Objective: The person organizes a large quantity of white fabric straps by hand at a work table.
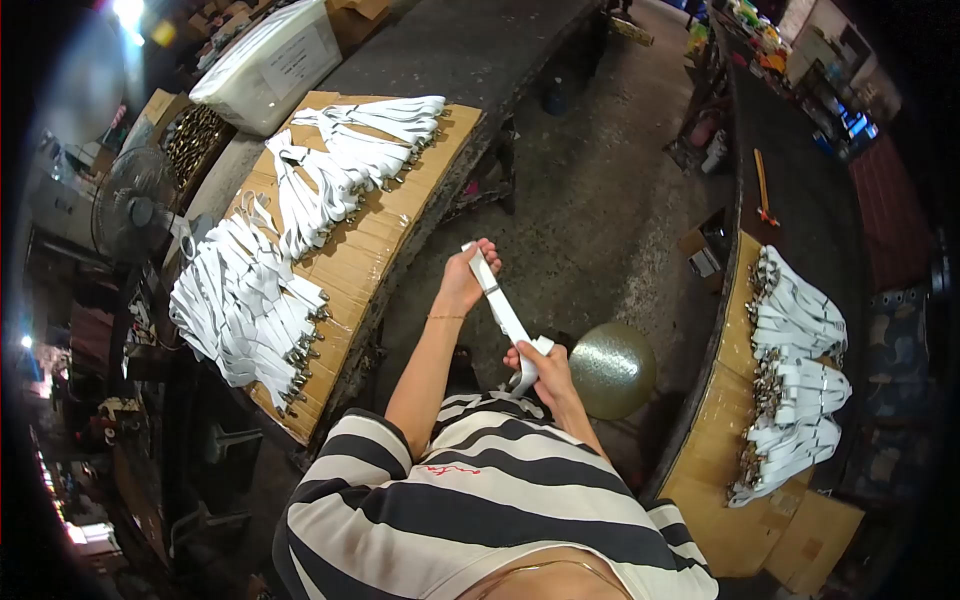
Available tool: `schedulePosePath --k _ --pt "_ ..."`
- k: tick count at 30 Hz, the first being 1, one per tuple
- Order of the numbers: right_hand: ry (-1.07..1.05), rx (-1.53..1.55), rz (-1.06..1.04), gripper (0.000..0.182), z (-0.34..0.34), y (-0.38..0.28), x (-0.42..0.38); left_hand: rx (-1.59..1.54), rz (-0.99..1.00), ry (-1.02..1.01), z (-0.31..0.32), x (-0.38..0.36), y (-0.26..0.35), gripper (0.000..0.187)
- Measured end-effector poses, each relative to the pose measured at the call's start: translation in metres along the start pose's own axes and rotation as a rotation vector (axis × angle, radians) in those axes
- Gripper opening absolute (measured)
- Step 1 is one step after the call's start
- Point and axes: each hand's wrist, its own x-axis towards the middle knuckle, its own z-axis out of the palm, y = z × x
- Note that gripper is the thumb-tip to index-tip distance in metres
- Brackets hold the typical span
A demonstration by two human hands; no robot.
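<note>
A white strap (508, 315) runs taut and slanting between my two hands, in front of my striped shirt. My left hand (468, 275) is closed around its upper end, with the arm stretched forward. Lower and closer to my body, my right hand (548, 370) grips the other part, where the strap loops and folds over. A thin dark line crosses the strap near my left hand. To the left, a heap of similar white straps (235, 295) with metal clips lies on a cardboard sheet (345, 290).
More straps (795, 380) lie bundled on cardboard on the right-hand table. A hammer (763, 190) lies beyond them. A round stool (612, 370) stands between the tables. At the left are a fan (132, 205) and a white plastic box (268, 68).
</note>
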Motion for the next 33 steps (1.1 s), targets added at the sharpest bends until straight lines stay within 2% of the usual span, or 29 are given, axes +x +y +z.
schedulePosePath --k 4,6,7,9,11,13,14,17,19,21,26,29,33 --pt "-0.036 0.018 0.145 0.016 0.016 -0.004 -0.004 -0.019 0.096 -0.049 0.002 0.016 0.045 0.019" --pt "-0.373 0.539 0.436 0.018 0.010 0.004 0.010 -0.039 0.138 -0.043 0.003 0.027 0.070 0.016" --pt "-0.361 0.510 0.463 0.020 0.015 0.005 0.012 -0.061 0.144 -0.104 -0.002 0.036 0.086 0.016" --pt "-0.429 0.526 0.468 0.019 0.027 0.003 0.011 -0.061 0.242 -0.035 -0.008 0.050 0.117 0.016" --pt "-0.436 0.456 0.421 0.020 0.037 0.000 0.012 0.047 0.315 -0.090 -0.013 0.059 0.150 0.018" --pt "-0.467 0.316 0.373 0.026 0.047 -0.010 0.016 0.162 0.280 -0.070 -0.007 0.058 0.172 0.021" --pt "-0.474 0.311 0.371 0.026 0.050 -0.014 0.017 0.157 0.326 -0.038 -0.003 0.060 0.182 0.023" --pt "-0.448 0.257 0.371 0.031 0.055 -0.019 0.012 0.119 0.339 -0.043 -0.013 0.072 0.226 0.022" --pt "-0.385 0.051 0.322 0.040 0.057 -0.024 0.011 0.160 0.394 -0.090 -0.012 0.075 0.244 0.021" --pt "-0.385 0.057 0.316 0.037 0.061 -0.030 0.005 0.117 0.455 -0.051 -0.010 0.075 0.264 0.020" --pt "-0.320 -0.030 0.268 0.028 0.081 -0.039 -0.007 0.125 0.462 -0.028 -0.002 0.069 0.283 0.020" --pt "-0.290 -0.109 0.245 0.026 0.092 -0.045 -0.015 0.018 0.547 -0.080 -0.028 0.084 0.309 0.018" --pt "-0.303 -0.173 0.186 0.024 0.094 -0.052 -0.020 0.229 0.557 -0.098 -0.011 0.060 0.314 0.020"
